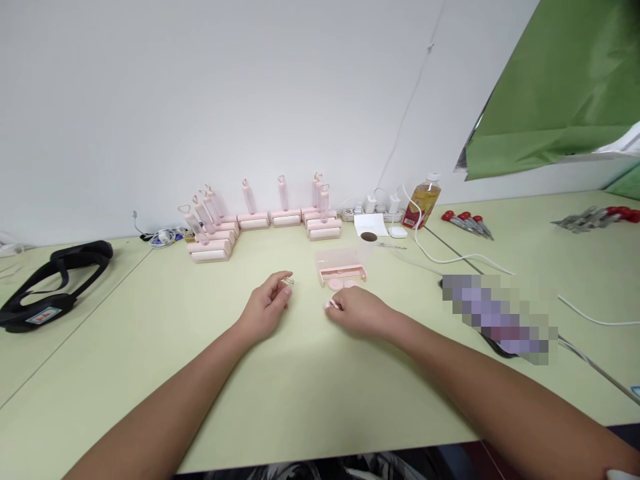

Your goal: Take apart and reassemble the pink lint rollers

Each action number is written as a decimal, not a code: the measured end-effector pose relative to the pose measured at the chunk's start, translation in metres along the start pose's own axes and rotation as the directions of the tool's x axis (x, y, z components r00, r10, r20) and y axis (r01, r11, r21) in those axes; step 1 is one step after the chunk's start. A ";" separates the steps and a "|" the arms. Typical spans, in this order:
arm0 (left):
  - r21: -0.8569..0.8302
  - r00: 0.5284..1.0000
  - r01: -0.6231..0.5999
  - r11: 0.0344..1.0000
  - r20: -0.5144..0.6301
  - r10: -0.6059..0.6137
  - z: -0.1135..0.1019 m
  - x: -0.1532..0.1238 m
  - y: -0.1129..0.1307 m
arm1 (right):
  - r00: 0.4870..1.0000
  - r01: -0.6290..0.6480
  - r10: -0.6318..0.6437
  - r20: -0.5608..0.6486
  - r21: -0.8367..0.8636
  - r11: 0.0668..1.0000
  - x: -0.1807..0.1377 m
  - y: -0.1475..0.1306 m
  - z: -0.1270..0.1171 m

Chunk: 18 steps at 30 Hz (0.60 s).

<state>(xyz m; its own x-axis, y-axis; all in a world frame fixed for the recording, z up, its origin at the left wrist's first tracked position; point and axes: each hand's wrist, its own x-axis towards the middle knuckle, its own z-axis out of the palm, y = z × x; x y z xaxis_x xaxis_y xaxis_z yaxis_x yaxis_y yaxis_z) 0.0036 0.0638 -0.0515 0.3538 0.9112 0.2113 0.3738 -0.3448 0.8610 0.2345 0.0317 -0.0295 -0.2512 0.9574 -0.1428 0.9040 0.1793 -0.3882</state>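
My left hand [265, 305] is closed in a pinch on a small, thin, shiny metal piece [289, 281], too small to name surely. My right hand [361, 309] is closed on a small pale pink piece [330, 304], mostly hidden by the fingers. Just beyond the right hand lie two round pink end caps [335, 285], partly covered by it. Behind them sits a pink tray-like housing [343, 272] with a translucent panel [337, 257] at its back. Both hands are low over the tabletop, apart from each other.
Several pink roller units [210, 251] with white rolls and clear handles line the wall. A juice bottle [423, 201], power strip [350, 215], cables and red-handled tools [467, 223] stand right of them. A black headset [55, 287] lies left, a blurred-out object [495, 320] right.
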 end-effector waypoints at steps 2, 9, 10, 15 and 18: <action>-0.124 1.000 0.019 0.992 -0.018 -0.021 0.000 0.001 0.003 | 1.000 -0.021 0.021 -0.006 -0.030 0.999 0.000 -0.001 -0.003; -0.619 0.960 0.259 0.741 0.081 -0.268 0.002 -0.002 0.031 | 0.955 0.138 -0.102 -0.277 0.113 0.984 -0.011 -0.010 -0.011; -0.644 0.960 0.265 0.718 0.108 -0.258 0.006 -0.004 0.035 | 0.929 0.247 -0.180 -0.325 0.181 0.952 -0.012 -0.011 -0.008; -0.533 0.943 0.287 0.796 0.302 -0.138 0.026 -0.016 0.037 | 0.756 0.563 -0.332 -0.564 0.302 0.769 -0.019 -0.015 0.002; -0.243 0.955 0.125 0.962 0.291 -0.050 0.029 -0.022 0.031 | 0.734 0.384 -0.065 -0.676 0.334 0.861 -0.018 -0.005 -0.018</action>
<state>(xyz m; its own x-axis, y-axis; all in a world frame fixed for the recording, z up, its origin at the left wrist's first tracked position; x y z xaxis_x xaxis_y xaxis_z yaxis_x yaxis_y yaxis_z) 0.0325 0.0268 -0.0423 0.5686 0.8223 0.0238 0.1958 -0.1633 0.9670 0.2410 0.0176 -0.0084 -0.0089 0.8440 0.5363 0.5664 0.4462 -0.6929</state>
